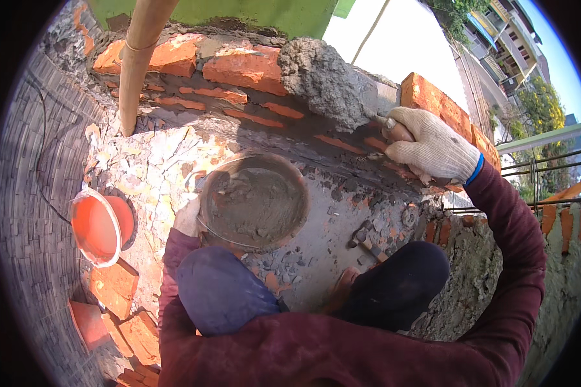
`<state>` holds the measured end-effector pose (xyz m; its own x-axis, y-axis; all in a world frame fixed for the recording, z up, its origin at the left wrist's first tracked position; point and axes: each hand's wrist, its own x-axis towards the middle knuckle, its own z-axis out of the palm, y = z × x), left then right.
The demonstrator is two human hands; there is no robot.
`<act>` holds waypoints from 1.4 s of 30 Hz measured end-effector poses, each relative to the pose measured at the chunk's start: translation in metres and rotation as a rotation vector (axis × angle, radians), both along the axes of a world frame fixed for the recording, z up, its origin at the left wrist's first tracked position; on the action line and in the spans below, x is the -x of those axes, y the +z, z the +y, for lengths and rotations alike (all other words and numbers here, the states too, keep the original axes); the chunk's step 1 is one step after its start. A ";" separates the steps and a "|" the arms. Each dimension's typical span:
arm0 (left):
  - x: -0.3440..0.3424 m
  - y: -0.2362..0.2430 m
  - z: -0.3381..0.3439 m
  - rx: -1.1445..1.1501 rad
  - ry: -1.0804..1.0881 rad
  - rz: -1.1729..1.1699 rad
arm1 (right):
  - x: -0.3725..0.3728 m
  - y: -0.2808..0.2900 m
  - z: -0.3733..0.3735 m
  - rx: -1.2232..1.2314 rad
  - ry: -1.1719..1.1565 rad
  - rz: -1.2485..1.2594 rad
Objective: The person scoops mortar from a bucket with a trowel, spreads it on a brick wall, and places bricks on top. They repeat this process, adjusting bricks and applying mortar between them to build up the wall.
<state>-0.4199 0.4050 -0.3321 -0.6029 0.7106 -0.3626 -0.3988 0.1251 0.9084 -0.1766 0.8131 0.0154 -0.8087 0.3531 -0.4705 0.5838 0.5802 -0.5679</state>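
My right hand (426,143), in a cream knitted glove with a blue cuff, is closed around a trowel handle (399,131) above the brick wall. A thick heap of wet grey mortar (323,84) lies at the trowel's front end and hides its blade. The heap touches the orange bricks (245,69) on its left. Between my knees and the wall stands a round bucket (305,201) holding grey mortar (255,203). Beside the bucket's left side is my gloved left hand (188,217). Its fingers are too hidden to tell whether they grip the rim.
A wooden pole (135,71) leans at the wall's left. An orange pail (97,226) stands left, with loose bricks (114,287) below it. A hammer (366,242) lies near my right foot among rubble. Steel bars (549,168) stick out at right.
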 end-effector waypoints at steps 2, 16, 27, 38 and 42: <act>0.003 -0.009 0.013 -0.027 -0.030 0.000 | 0.001 -0.013 0.028 -0.653 0.277 0.201; 0.001 0.030 0.034 -0.028 -0.082 0.210 | -0.019 0.032 0.070 -0.468 0.330 0.371; -0.003 0.034 0.066 -0.002 -0.115 0.211 | -0.026 0.048 0.056 0.137 -0.118 0.045; -0.002 0.040 0.082 0.034 -0.171 0.300 | 0.037 0.054 0.064 -0.485 0.689 -0.010; -0.009 0.070 0.088 0.088 -0.207 0.435 | -0.011 0.057 0.043 -0.078 -0.030 -0.113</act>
